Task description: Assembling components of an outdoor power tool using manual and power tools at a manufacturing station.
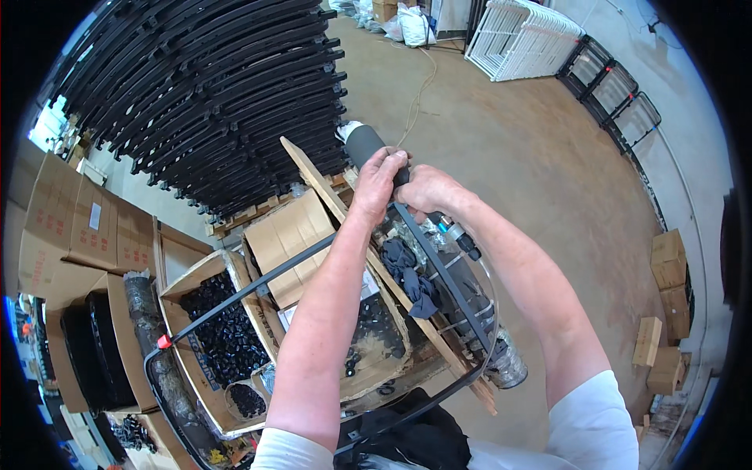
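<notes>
My left hand (379,184) is wrapped around the lower part of a dark grey foam sleeve (363,143), whose far end is whitish. The sleeve sits at the corner of a black metal tube frame (274,272). Close beside it, my right hand (429,190) is closed in a fist against the sleeve's near end. An air gun (454,230) with a teal ring and a hose sticks out below that fist; its front is hidden by the fingers. The frame's bars run down toward me on both sides, and a red cap (164,341) marks its left corner.
Below the frame stand cardboard boxes, one filled with small black parts (223,321). A wooden plank (313,182) and dark cloth (411,274) lie alongside. Black frames (211,94) are stacked at far left, white frames (523,39) against the back wall, and cartons (670,258) at right.
</notes>
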The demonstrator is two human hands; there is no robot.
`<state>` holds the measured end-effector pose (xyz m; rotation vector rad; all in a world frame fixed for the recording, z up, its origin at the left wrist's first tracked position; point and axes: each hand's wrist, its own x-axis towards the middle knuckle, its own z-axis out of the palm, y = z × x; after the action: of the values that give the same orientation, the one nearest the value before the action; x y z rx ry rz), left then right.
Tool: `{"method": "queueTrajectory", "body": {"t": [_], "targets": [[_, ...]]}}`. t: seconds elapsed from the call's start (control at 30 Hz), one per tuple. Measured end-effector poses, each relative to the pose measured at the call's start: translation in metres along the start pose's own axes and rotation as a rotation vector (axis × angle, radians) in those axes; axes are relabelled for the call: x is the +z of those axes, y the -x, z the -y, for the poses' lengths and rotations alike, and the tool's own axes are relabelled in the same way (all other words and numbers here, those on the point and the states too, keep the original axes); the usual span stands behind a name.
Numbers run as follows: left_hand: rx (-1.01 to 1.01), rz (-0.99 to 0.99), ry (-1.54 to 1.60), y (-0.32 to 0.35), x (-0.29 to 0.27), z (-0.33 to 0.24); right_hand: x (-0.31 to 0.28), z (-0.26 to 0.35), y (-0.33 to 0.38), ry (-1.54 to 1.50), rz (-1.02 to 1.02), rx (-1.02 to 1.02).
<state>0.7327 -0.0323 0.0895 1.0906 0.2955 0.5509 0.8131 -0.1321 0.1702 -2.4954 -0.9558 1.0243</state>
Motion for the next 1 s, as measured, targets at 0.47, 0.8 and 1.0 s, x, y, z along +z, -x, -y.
{"method": "queueTrajectory", "body": {"t": [0.47,0.8,1.0], "targets": [[0.09,-0.312,-0.664,0.004,0.019,-0.02,-0.008,-0.018,-0.018,-0.1,-0.096,-0.122],[-0.353,-0.206,0.321,0.251,-0.142,-0.083,0.154,0.094,0.153,0.145,-0.116,-0.57],[-0.322,-0.633,0.005,0.458,-0.242,-0.078,0.351,0.172,0.229,0.62,0.047,-0.899]]}}
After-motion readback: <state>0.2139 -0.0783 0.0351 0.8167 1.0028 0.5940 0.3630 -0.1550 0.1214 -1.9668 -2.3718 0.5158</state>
